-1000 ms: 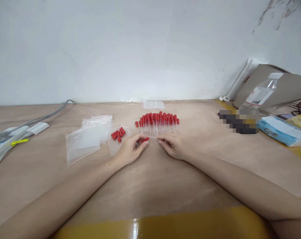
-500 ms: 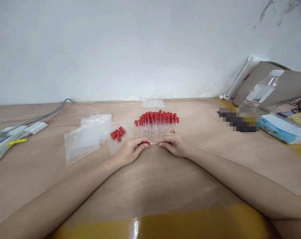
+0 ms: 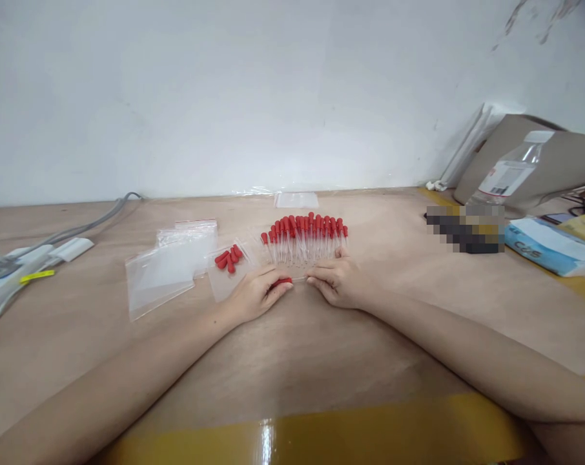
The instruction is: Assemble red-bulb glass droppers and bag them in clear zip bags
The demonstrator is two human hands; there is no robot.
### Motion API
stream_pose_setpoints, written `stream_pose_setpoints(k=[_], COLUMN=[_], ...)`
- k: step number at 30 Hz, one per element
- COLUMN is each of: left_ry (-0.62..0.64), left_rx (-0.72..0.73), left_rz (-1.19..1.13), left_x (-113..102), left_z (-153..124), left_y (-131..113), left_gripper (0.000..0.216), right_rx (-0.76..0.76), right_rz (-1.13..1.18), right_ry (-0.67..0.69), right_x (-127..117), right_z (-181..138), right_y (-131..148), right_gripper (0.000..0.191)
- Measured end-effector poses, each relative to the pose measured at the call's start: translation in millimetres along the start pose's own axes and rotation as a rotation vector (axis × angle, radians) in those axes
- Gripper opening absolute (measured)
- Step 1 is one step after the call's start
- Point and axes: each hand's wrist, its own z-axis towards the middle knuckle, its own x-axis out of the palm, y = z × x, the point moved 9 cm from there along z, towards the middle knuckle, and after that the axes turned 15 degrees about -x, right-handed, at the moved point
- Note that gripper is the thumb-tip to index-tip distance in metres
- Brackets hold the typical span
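Observation:
My left hand (image 3: 257, 294) pinches the red rubber bulb (image 3: 283, 281) of a small dropper, low over the wooden table (image 3: 292, 349). My right hand (image 3: 335, 281) pinches the other end, a thin clear glass tube (image 3: 299, 279) that runs between the two hands. Just behind my fingers lies a row of several finished droppers with red bulbs (image 3: 306, 237). A few loose red bulbs (image 3: 228, 259) lie on a clear bag left of that row.
Clear zip bags (image 3: 164, 271) lie at the left, another (image 3: 296, 200) near the wall. A grey cable and white device (image 3: 16, 268) sit far left. At the right are a plastic bottle (image 3: 508, 174), cardboard (image 3: 558, 161) and a blue packet (image 3: 549, 244).
The red bulb and the tube have come together between my hands, which sank slightly towards the table. The view drifted a little.

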Motion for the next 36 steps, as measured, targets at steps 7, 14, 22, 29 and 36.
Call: stream_pose_setpoints(k=[7, 14, 22, 29, 36], left_ry=[-0.01, 0.012, -0.079, -0.358, -0.165], left_rx=[0.011, 0.041, -0.035, -0.482, -0.692], left_rz=[-0.005, -0.055, 0.037, 0.215, 0.194], left_x=[-1, 1, -29, -89, -89], left_z=[1, 0, 9, 15, 13], left_y=[-1, -4, 7, 99, 139], left_gripper=[0.018, 0.015, 0.036, 0.032, 0.033], right_rx=[0.06, 0.094, 0.126, 0.635, 0.842], right_rz=[0.107, 0.248, 0.212, 0.185, 0.165], right_ry=[0.103, 0.181, 0.149, 0.01, -0.129], right_x=[11, 16, -3, -27, -12], right_z=[9, 15, 17, -12, 2], right_y=[0, 1, -14, -98, -134], right_gripper=[0.026, 0.026, 0.026, 0.014, 0.03])
